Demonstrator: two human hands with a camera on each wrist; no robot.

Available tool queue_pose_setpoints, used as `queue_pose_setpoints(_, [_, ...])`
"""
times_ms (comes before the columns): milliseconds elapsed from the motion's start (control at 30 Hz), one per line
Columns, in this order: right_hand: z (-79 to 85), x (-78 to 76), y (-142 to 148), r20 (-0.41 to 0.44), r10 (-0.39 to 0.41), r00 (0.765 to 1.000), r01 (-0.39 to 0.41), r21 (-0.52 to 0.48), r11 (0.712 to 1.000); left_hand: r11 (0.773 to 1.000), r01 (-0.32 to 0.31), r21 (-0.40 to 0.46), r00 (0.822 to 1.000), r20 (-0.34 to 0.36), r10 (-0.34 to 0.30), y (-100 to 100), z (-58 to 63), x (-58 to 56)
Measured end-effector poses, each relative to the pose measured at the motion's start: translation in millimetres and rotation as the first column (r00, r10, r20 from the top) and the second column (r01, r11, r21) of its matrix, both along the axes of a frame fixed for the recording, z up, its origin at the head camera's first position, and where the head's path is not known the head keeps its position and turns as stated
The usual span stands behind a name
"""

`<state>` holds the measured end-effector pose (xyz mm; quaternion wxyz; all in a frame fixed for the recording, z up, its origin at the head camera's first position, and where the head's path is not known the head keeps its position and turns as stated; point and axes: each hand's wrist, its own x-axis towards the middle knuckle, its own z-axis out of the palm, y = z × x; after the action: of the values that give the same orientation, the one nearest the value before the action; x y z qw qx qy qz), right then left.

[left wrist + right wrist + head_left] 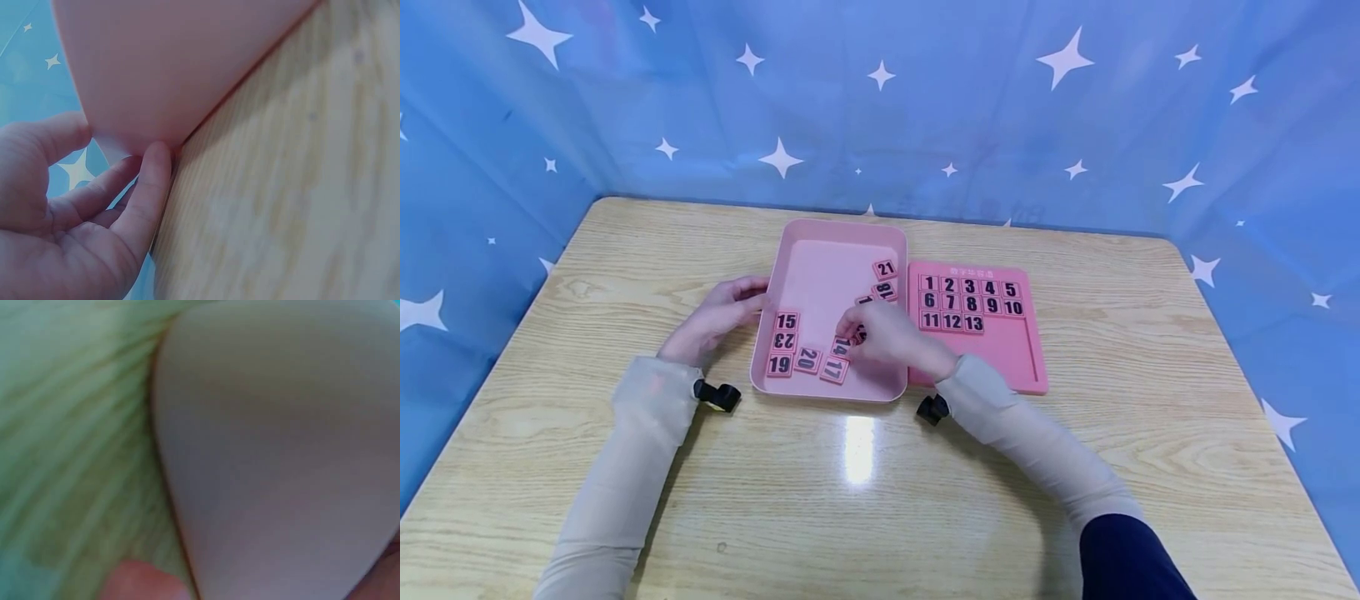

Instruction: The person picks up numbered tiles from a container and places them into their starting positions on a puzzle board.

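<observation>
My left hand [711, 321] holds the left wall of a pink tray [763, 333]. In the left wrist view its fingers [153, 169] rest against the tray's outer side, and one digit reaches the rim. Inside the tray, my right hand [887, 333] pinches the number tile 14 [841, 347] with curled fingers, just above tile 17 [834, 369]. Part of another tile is hidden under that hand. To the right lies a pink number board [1007, 354] with tiles 1 to 13 set in rows, ending at tile 13 [973, 323].
Tiles 15 [786, 322], 23 [785, 341] and 19 [779, 365] line the tray's left side, with tile 20 [807, 359] beside them. Near the right wall lie tiles 21 [885, 268] and 18 [884, 289]. A blue star curtain [880, 117] hangs behind the wooden table [760, 500].
</observation>
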<state>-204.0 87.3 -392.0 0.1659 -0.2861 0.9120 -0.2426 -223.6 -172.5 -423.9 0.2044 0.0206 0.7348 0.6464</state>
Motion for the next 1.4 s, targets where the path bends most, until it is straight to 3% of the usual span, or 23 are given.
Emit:
queue_pose_setpoints(300, [0.9,2.8,-1,-0.073,0.025,0.997,-0.018,0.091,0.996,1.0,0.001,0.001,1.0,0.01,-0.001,0,-1.5,0.8])
queue_pose_setpoints(633, [0.5,3.2,1,-0.078,0.031,0.996,-0.02,0.135,0.991,1.0,0.012,0.021,1.0,0.012,-0.012,1,-1.8,2.0])
queue_pose_setpoints(833, [1.2,3.4,8,-0.089,0.023,0.996,-0.017,0.062,0.998,1.0,0.012,0.001,1.0,0.019,-0.012,3,-0.6,2.8])
queue_pose_setpoints(1033, [18.7,5.2,24,-0.07,0.007,0.998,-0.009,-0.036,0.999,1.0,0.006,-0.024,1.0,0.028,-0.005,3,1.1,3.5])
queue_pose_setpoints(1133, [28.4,5.7,39,-0.06,-0.011,0.998,0.006,-0.069,0.998,1.0,-0.002,-0.029,1.0,0.027,0.003,3,1.1,4.1])
queue_pose_setpoints(1400, [36.4,5.0,88,-0.147,-0.018,0.989,-0.007,-0.17,0.985,0.999,-0.001,-0.035,1.0,0.025,0.002,2,1.3,3.9])
